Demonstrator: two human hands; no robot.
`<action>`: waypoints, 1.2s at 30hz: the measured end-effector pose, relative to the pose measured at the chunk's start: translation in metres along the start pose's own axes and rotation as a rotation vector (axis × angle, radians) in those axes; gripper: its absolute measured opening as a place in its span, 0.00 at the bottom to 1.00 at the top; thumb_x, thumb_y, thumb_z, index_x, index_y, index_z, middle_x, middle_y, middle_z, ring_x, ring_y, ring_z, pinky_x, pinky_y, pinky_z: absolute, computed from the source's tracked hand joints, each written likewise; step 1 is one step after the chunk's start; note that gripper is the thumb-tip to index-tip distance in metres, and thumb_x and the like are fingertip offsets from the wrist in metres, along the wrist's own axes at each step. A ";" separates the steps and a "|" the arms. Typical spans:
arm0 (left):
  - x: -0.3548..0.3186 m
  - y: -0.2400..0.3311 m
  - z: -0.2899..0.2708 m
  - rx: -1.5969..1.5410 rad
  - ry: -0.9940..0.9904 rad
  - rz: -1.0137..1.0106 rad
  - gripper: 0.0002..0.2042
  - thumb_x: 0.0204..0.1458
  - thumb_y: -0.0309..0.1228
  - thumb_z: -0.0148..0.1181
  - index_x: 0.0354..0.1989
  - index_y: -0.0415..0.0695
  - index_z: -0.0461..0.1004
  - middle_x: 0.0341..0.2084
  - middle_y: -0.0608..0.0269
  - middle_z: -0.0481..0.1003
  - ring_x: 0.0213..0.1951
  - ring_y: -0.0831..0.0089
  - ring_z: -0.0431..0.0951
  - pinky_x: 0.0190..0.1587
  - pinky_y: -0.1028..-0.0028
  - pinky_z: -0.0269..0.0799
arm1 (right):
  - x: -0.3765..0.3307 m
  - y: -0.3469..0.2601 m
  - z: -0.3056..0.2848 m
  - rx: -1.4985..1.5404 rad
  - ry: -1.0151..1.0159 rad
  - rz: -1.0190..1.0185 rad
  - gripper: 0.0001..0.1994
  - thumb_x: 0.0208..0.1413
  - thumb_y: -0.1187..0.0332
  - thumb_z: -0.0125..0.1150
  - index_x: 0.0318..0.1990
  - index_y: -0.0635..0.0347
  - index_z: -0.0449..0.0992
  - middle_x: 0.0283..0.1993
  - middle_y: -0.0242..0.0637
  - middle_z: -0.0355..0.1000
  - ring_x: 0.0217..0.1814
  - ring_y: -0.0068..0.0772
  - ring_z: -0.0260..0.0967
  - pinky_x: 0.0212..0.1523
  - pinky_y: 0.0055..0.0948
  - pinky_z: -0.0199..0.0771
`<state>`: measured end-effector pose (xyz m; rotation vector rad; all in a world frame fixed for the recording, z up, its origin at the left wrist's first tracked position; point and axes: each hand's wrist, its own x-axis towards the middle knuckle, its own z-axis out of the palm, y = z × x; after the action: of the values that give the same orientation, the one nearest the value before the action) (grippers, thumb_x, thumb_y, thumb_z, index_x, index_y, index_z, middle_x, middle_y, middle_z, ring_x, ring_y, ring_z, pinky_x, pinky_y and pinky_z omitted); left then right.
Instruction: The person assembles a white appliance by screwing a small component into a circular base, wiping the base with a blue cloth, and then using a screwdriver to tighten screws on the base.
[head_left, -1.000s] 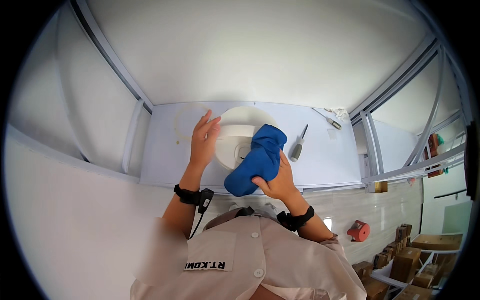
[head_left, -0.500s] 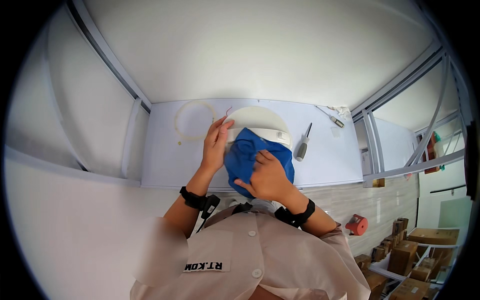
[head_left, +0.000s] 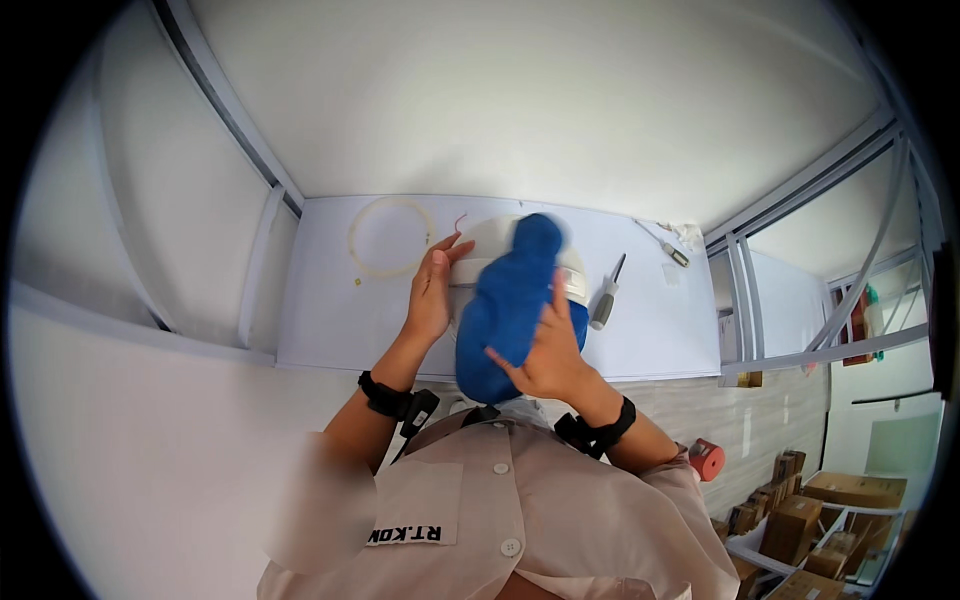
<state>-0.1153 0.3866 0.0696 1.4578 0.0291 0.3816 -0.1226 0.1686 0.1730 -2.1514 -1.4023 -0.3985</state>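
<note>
Blue cloth point(head_left: 510, 310) now stretches up across the round white casing point(head_left: 488, 238) on the table point(head_left: 660, 335) — half a second ago it lay lower, so I judge the upper part is being worked. Right hand point(head_left: 552, 355) grips it, thumb splayed — left hand point(head_left: 431, 297), loosely open, flanks the casing.

Your white bench point(head_left: 325, 320) carries a pale ring point(head_left: 351, 240) near its far left corner, a small yellow bit point(head_left: 358, 282) on the near side of it; mid-bench you have a round white housing point(head_left: 490, 235); to its right, a grey-handled screwdriver point(head_left: 603, 305) points toward the far edge. By the far right corner lie another screwdriver point(head_left: 675, 254), a crumpled wad point(head_left: 690, 235) and a pale patch point(head_left: 670, 274).
</note>
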 end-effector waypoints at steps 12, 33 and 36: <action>-0.013 -0.010 0.015 -0.212 0.017 -0.020 0.30 0.79 0.48 0.33 0.74 0.33 0.61 0.70 0.48 0.68 0.70 0.62 0.68 0.74 0.64 0.59 | 0.043 0.016 0.017 -0.231 -0.013 0.026 0.17 0.58 0.59 0.69 0.40 0.67 0.87 0.52 0.49 0.80 0.65 0.53 0.71 0.72 0.54 0.63; -0.015 0.020 0.010 0.271 -0.025 0.115 0.20 0.76 0.34 0.45 0.68 0.38 0.72 0.69 0.48 0.71 0.71 0.56 0.69 0.74 0.64 0.60 | -0.025 0.050 -0.022 -0.077 0.107 0.382 0.13 0.62 0.67 0.68 0.49 0.66 0.83 0.56 0.52 0.77 0.63 0.62 0.70 0.64 0.54 0.68; -0.016 0.019 0.010 0.263 -0.020 0.103 0.20 0.76 0.34 0.45 0.68 0.37 0.72 0.69 0.48 0.71 0.71 0.57 0.69 0.74 0.64 0.60 | -0.041 0.063 -0.020 0.103 0.153 0.420 0.13 0.67 0.68 0.64 0.55 0.63 0.81 0.57 0.54 0.76 0.59 0.65 0.72 0.62 0.51 0.71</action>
<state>-0.1320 0.3740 0.0858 1.7275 -0.0125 0.4594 -0.0817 0.1066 0.1513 -2.2047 -0.8399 -0.3126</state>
